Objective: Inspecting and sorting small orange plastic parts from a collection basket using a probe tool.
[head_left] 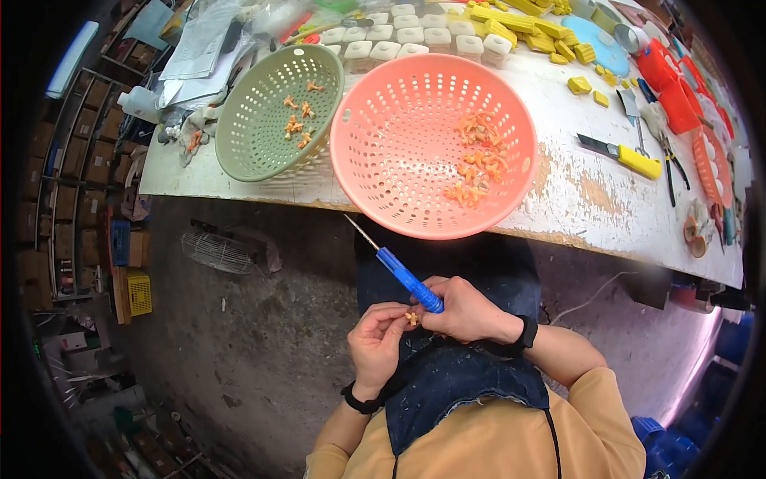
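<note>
While the right hand (467,311) clamps the blue-handled pick (407,279), the left hand (377,343) pinches a small orange part (412,318) steady against it, below the worktop's (590,199) near edge and the salmon colander (435,144)

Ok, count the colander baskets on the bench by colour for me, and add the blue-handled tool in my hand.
Green colander basket: 1, with a few small orange pieces inside.
Salmon-pink colander basket: 1, with a bigger heap of orange pieces.
Blue-handled screwdriver: 1, held in the right hand; the left hand pinches a small orange piece.
Total: 3.
</note>
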`<state>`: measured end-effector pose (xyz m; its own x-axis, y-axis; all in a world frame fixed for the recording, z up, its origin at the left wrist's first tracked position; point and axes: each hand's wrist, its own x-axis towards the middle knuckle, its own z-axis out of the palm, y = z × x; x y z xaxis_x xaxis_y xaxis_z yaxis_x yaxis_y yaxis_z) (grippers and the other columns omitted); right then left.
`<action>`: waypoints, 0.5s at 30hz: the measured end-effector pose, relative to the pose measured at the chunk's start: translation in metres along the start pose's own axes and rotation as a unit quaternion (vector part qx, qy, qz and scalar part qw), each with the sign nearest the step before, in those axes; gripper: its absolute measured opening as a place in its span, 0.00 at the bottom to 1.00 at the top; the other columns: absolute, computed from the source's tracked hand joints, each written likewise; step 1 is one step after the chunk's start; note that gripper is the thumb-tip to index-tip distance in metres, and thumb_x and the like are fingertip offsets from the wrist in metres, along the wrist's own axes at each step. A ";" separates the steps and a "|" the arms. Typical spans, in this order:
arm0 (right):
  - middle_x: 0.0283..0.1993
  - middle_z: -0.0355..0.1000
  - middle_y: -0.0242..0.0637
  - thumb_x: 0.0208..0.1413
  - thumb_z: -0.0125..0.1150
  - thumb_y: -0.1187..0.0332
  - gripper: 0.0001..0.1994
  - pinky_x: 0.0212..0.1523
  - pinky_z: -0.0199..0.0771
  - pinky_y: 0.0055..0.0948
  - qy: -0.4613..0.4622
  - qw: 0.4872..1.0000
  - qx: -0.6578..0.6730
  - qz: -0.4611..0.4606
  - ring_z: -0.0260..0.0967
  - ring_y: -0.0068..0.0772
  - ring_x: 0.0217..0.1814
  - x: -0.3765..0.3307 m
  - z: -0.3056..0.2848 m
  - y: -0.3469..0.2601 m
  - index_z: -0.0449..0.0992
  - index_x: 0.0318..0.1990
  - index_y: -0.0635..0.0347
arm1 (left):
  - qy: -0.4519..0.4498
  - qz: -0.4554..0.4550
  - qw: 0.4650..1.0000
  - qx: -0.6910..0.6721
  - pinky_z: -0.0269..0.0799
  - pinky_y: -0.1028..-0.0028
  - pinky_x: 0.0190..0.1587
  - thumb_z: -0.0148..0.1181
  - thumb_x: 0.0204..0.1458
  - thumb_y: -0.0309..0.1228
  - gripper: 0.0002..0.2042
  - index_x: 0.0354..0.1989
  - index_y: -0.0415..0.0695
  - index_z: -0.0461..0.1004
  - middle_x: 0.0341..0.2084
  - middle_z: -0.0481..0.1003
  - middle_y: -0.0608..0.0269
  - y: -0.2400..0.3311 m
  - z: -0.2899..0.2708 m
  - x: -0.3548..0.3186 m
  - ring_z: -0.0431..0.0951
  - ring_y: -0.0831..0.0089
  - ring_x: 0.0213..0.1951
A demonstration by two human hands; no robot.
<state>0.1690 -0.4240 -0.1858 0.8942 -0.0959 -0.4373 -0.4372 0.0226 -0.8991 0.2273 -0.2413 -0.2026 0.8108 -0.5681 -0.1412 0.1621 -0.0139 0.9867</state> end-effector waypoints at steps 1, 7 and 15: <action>0.34 0.75 0.43 0.49 0.67 0.65 0.14 0.30 0.73 0.31 -0.009 1.000 0.000 0.001 0.74 0.32 0.30 0.000 -0.001 -0.001 0.77 0.34 0.71 | 0.000 0.000 1.000 0.000 0.81 0.72 0.45 0.57 0.57 0.15 0.04 0.39 0.32 0.75 0.42 0.76 0.54 -0.001 0.000 0.001 0.81 0.69 0.41; 0.32 0.72 0.35 0.53 0.64 0.66 0.13 0.15 0.66 0.22 -0.068 0.993 0.035 0.088 0.68 0.19 0.21 -0.002 -0.011 -0.008 0.77 0.38 0.69 | 0.013 -0.033 0.999 -0.028 0.81 0.72 0.46 0.56 0.57 0.14 0.05 0.40 0.31 0.75 0.41 0.75 0.55 0.002 -0.005 0.005 0.82 0.68 0.41; 0.17 0.67 0.31 0.55 0.62 0.64 0.11 0.10 0.61 0.25 -0.057 0.997 0.040 0.041 0.62 0.22 0.11 -0.003 -0.006 -0.004 0.75 0.34 0.65 | 0.009 0.037 0.998 0.048 0.80 0.76 0.45 0.57 0.56 0.13 0.05 0.39 0.32 0.76 0.41 0.76 0.55 0.009 -0.002 0.004 0.81 0.69 0.42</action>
<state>0.1679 -0.4302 -0.1807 0.8625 0.0228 -0.5055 -0.5049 0.1051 -0.8568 0.2334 -0.2422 -0.1947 0.8284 -0.5559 -0.0681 0.0479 -0.0509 0.9976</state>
